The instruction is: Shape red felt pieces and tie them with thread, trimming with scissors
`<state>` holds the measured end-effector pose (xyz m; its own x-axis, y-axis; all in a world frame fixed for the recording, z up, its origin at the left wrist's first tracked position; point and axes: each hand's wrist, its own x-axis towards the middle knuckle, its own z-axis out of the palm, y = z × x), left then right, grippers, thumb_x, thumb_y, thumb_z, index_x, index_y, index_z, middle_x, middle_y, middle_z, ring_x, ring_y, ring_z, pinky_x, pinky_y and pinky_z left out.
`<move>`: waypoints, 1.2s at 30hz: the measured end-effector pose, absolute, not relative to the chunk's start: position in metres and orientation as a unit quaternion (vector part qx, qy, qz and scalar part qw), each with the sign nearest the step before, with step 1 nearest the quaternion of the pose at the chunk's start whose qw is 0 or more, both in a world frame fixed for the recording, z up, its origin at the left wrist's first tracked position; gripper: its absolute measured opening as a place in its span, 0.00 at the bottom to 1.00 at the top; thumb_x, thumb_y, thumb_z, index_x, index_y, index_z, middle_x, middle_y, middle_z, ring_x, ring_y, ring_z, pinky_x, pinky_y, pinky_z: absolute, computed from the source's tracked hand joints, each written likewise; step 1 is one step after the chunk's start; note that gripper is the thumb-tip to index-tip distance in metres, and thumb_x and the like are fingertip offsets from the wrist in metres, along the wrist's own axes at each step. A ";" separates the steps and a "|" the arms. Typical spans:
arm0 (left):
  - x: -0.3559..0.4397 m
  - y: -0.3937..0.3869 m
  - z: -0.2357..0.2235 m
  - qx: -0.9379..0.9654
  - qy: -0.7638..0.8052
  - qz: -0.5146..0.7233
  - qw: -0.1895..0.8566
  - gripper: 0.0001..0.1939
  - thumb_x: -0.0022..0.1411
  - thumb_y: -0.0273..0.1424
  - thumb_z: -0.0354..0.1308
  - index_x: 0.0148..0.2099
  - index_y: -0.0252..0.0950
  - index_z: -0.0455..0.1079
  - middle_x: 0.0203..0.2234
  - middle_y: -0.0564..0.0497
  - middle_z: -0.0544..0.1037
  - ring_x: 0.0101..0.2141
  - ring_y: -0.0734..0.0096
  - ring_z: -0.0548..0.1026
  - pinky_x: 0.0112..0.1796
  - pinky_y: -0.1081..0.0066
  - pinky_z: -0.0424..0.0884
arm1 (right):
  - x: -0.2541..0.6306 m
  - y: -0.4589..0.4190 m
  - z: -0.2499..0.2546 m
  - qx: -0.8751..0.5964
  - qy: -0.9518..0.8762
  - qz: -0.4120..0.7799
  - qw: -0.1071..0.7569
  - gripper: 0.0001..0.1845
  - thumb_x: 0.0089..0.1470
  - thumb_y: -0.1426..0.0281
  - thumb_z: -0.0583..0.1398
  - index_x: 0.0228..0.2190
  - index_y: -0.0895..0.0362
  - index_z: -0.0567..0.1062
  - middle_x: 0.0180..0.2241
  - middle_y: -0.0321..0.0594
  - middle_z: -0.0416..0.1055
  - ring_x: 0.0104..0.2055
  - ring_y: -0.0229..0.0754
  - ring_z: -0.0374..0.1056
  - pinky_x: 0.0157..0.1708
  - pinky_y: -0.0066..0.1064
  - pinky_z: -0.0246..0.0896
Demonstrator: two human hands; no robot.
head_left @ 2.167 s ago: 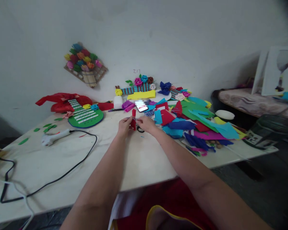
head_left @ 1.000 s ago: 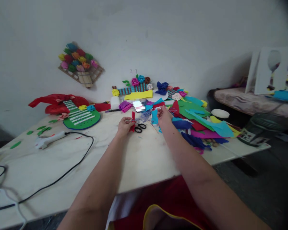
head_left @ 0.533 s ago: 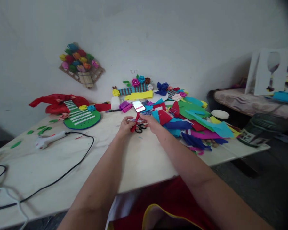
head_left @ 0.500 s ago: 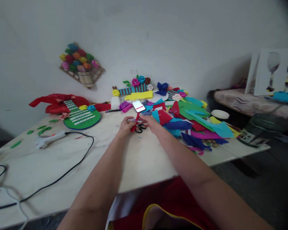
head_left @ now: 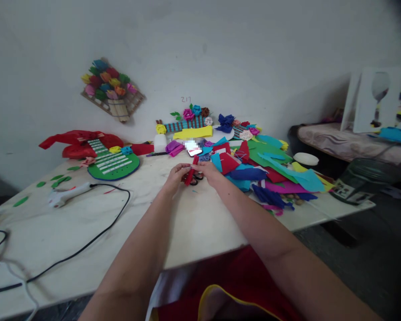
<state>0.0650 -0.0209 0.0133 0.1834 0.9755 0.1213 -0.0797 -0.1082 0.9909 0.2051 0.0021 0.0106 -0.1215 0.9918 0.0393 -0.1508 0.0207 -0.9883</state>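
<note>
Between my two hands is a narrow red strip of crepe paper (head_left: 191, 173), tilted, its upper end leaning right. My left hand (head_left: 178, 177) pinches it from the left with bent fingers. From the right, my right hand (head_left: 207, 171) grips the same strip near its upper part. Black-handled scissors (head_left: 198, 178) lie on the table just behind and below the strip, partly hidden by it and my fingers. Beyond my hands rests a phone (head_left: 194, 149) with a lit screen.
Coloured paper scraps (head_left: 247, 173) pile up to the right, near a large dark jar (head_left: 359, 183). On the left lie a white glue gun (head_left: 70, 194) with a black cord (head_left: 111, 227) and a green guitar-shaped board (head_left: 115, 165). A white bowl (head_left: 306, 158) sits at the right.
The red strip now stands straighter and longer between my fingers, covering more of the scissors. My right hand has shifted slightly, its fingertips closer to my left hand's.
</note>
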 end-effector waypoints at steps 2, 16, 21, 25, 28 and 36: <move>0.063 -0.020 0.014 0.556 0.406 0.483 0.541 0.20 0.46 0.39 0.60 0.39 0.32 0.67 0.26 0.45 0.77 0.20 0.66 0.74 0.22 0.70 0.68 | 0.205 0.000 0.012 -0.418 -0.492 0.565 0.514 0.18 0.28 0.62 0.67 0.21 0.60 0.70 0.17 0.31 0.65 0.21 0.31 0.60 0.19 0.24 0.45; 0.063 -0.019 0.011 0.567 0.427 0.454 0.539 0.17 0.38 0.36 0.68 0.29 0.30 0.71 0.19 0.46 0.75 0.19 0.73 0.70 0.23 0.73 0.64 | 0.205 0.007 0.007 -0.438 -0.513 0.501 0.542 0.17 0.30 0.59 0.66 0.18 0.59 0.69 0.17 0.31 0.65 0.20 0.30 0.56 0.19 0.24 0.49; 0.067 -0.020 0.013 0.577 0.439 0.464 0.508 0.14 0.37 0.34 0.67 0.25 0.31 0.68 0.15 0.52 0.71 0.17 0.77 0.66 0.21 0.75 0.61 | 0.202 0.004 0.008 -0.441 -0.515 0.491 0.547 0.18 0.30 0.59 0.66 0.17 0.59 0.69 0.16 0.30 0.62 0.19 0.29 0.55 0.19 0.24 0.49; 0.069 -0.022 0.015 0.591 0.446 0.472 0.478 0.15 0.38 0.36 0.66 0.25 0.31 0.68 0.14 0.53 0.70 0.16 0.78 0.65 0.20 0.75 0.60 | 0.201 0.006 0.006 -0.443 -0.508 0.491 0.552 0.17 0.30 0.59 0.65 0.19 0.59 0.69 0.17 0.31 0.64 0.20 0.30 0.56 0.19 0.24 0.49; 0.068 -0.022 0.015 0.592 0.433 0.477 0.484 0.16 0.39 0.38 0.65 0.28 0.31 0.70 0.17 0.51 0.72 0.18 0.76 0.67 0.22 0.75 0.62 | 0.203 0.007 0.007 -0.421 -0.494 0.505 0.569 0.16 0.32 0.60 0.65 0.21 0.59 0.71 0.20 0.33 0.67 0.21 0.31 0.58 0.19 0.23 0.49; 0.063 -0.020 0.017 0.598 0.428 0.501 0.456 0.18 0.39 0.34 0.62 0.34 0.29 0.72 0.25 0.47 0.77 0.25 0.69 0.72 0.29 0.70 0.68 | 0.208 0.004 0.011 -0.398 -0.475 0.530 0.579 0.15 0.33 0.61 0.65 0.22 0.59 0.72 0.22 0.34 0.69 0.25 0.32 0.61 0.20 0.23 0.49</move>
<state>0.0627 -0.0200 0.0166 0.1307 0.9693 0.2083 0.0543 -0.2168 0.9747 0.2077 0.0035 0.0114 -0.0132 0.9915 0.1291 -0.2348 0.1224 -0.9643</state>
